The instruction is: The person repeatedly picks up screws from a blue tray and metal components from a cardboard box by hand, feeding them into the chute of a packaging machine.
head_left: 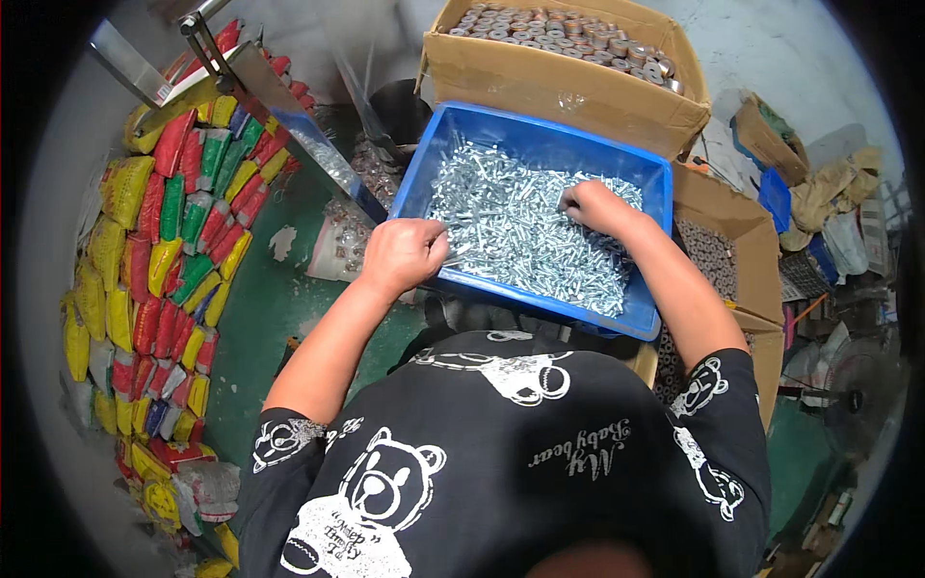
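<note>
A blue plastic bin (544,306) in front of me holds a thick layer of small silvery metal pieces (525,217), slim like screws or pins. My left hand (409,254) is closed at the bin's near left corner, thumb pressed to the curled fingers. Whatever it may grip is hidden. Over the right part of the heap, my right hand (599,208) has its fingers curled together, close to the metal pieces. Its fingertips are partly hidden, and I cannot make out what lies between them.
Behind the bin stands a cardboard box (559,77) of metal rings; another open carton (747,241) is at the right. A metal frame (299,135) rises at the left, near stacked red, yellow and green bags (173,260). A fan (853,395) stands far right.
</note>
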Action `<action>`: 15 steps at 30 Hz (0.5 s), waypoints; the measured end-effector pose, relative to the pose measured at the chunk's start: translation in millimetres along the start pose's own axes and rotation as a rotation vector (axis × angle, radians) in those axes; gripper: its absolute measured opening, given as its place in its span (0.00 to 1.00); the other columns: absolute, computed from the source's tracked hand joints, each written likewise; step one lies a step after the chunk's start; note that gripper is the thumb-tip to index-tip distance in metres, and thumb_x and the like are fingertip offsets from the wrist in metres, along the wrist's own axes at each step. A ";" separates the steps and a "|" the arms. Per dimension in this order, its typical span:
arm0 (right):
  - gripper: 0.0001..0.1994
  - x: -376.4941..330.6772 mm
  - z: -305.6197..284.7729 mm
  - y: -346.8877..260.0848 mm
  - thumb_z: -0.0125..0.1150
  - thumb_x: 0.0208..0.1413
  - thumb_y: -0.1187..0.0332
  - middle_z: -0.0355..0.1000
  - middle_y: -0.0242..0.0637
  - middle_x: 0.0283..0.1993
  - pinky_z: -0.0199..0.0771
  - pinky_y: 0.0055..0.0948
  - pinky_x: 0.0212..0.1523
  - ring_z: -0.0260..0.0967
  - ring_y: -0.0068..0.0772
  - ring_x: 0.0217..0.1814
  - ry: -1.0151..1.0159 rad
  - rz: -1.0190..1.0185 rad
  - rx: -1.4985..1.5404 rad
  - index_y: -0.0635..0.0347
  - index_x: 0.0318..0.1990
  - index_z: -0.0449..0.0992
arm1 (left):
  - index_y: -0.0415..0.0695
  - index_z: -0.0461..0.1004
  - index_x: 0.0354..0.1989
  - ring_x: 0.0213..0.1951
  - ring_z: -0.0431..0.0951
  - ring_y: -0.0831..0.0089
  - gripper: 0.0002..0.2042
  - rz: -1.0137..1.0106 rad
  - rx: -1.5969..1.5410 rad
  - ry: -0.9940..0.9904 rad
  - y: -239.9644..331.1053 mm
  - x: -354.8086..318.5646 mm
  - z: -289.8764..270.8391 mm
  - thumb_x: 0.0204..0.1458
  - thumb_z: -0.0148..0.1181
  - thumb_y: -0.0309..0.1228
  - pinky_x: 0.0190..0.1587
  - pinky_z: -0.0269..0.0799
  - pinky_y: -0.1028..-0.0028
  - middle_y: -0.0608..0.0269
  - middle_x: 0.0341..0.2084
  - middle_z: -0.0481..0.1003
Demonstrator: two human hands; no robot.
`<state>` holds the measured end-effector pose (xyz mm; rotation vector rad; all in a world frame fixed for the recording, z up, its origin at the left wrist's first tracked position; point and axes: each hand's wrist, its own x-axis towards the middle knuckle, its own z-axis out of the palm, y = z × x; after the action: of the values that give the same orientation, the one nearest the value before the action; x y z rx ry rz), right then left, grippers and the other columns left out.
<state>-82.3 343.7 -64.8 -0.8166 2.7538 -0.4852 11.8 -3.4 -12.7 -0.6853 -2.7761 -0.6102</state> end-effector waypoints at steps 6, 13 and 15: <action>0.27 -1.3 17.2 -7.8 0.70 0.46 0.68 0.73 0.49 0.51 0.72 0.43 0.56 0.71 0.52 0.55 -0.038 -0.048 0.051 0.56 0.58 0.73 | 0.42 0.77 0.24 0.28 0.78 0.49 0.09 0.013 -0.040 0.001 -4.9 -0.3 -0.7 0.49 0.56 0.33 0.33 0.73 0.54 0.50 0.22 0.76; 0.15 3.8 35.2 -10.6 0.63 0.54 0.72 0.71 0.48 0.44 0.73 0.46 0.51 0.71 0.55 0.51 0.085 -0.129 -0.043 0.62 0.49 0.74 | 0.42 0.74 0.21 0.27 0.77 0.50 0.10 0.066 -0.087 0.056 -12.4 -2.5 1.5 0.50 0.57 0.33 0.31 0.72 0.54 0.51 0.21 0.75; 0.13 5.0 35.9 -19.4 0.63 0.53 0.73 0.72 0.47 0.42 0.74 0.44 0.48 0.72 0.53 0.48 0.090 -0.090 -0.116 0.62 0.47 0.75 | 0.42 0.73 0.20 0.27 0.77 0.50 0.10 0.077 -0.115 0.069 -13.7 -2.5 3.7 0.50 0.57 0.33 0.31 0.72 0.53 0.51 0.20 0.75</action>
<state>-65.9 316.7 -91.2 -0.9722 2.8605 -0.3906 6.9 -13.8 -21.4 -0.7751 -2.6541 -0.7676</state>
